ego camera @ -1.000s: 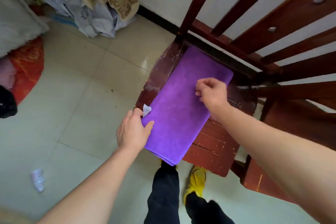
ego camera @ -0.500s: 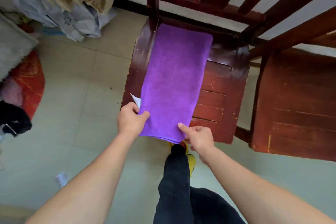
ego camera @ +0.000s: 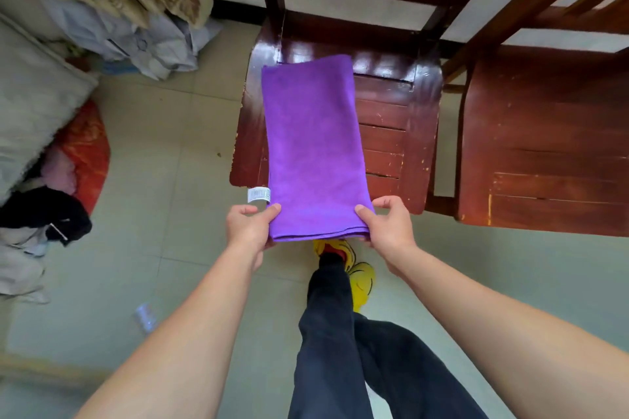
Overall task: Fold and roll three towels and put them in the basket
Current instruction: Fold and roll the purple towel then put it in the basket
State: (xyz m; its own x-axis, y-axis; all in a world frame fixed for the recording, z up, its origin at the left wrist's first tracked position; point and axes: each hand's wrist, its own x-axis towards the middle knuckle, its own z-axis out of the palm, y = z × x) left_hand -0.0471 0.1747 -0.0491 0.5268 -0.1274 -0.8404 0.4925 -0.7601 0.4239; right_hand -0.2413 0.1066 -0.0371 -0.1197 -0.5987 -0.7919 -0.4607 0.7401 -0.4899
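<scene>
A purple towel (ego camera: pixel 313 146), folded into a long strip, lies lengthwise on the seat of a dark red wooden chair (ego camera: pixel 391 133). Its near end hangs past the seat's front edge. My left hand (ego camera: pixel 250 226) pinches the near left corner, thumb on top, beside a small white label (ego camera: pixel 258 195). My right hand (ego camera: pixel 388 224) pinches the near right corner the same way. No basket and no other towels are in view.
A second wooden chair (ego camera: pixel 544 153) stands to the right. At the left, bedding (ego camera: pixel 30 105), a red cloth (ego camera: pixel 85 153) and dark clothes (ego camera: pixel 44 214) lie on the tiled floor. My legs and yellow slippers (ego camera: pixel 360 279) are below the towel.
My right hand left the middle of the towel and came down to its near right corner. Both hands now hold the near end. The view has swung to face the chair squarely.
</scene>
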